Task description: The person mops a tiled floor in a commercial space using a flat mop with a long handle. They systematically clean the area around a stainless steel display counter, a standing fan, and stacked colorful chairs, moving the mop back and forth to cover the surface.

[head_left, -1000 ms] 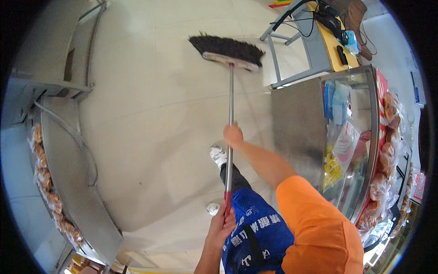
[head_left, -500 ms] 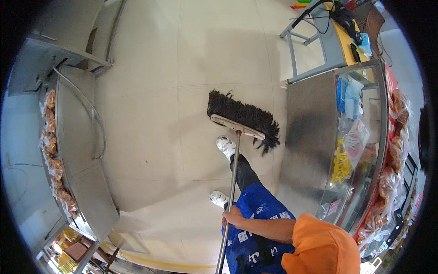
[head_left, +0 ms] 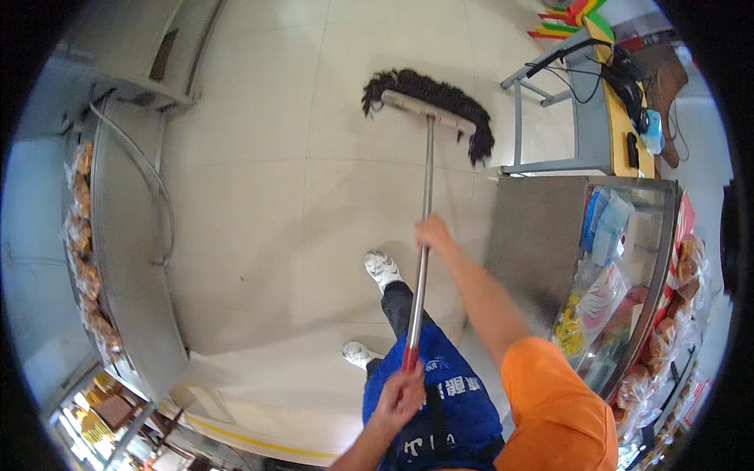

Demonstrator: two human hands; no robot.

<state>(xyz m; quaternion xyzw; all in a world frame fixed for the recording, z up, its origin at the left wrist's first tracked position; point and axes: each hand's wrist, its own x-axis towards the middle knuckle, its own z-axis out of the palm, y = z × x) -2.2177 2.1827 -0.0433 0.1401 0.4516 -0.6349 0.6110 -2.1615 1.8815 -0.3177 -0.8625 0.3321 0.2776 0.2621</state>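
A wide mop with a dark fringe (head_left: pixel 440 93) and a pale bar across its head rests on the tiled floor ahead of me. Its long metal handle (head_left: pixel 422 271) runs back toward my body and ends in a red grip (head_left: pixel 410 359). My left hand (head_left: pixel 402 395) is closed round the rear end of the handle, just below the red part. Further up, my right hand (head_left: pixel 432 232) wraps the handle about halfway along. My white shoes (head_left: pixel 382 268) stand to the left of the handle.
On the right stands a metal and glass counter (head_left: pixel 534 235) with bagged breads along its outer edge. Beyond it is a grey-legged table (head_left: pixel 589 129) with cables on top. A metal cabinet (head_left: pixel 129 204) with a hose and more bagged breads lines the left side.
The mop head has slid forward, away from me. My right arm has stretched out with it, and my left hand has come into view on the handle's red-marked rear end.
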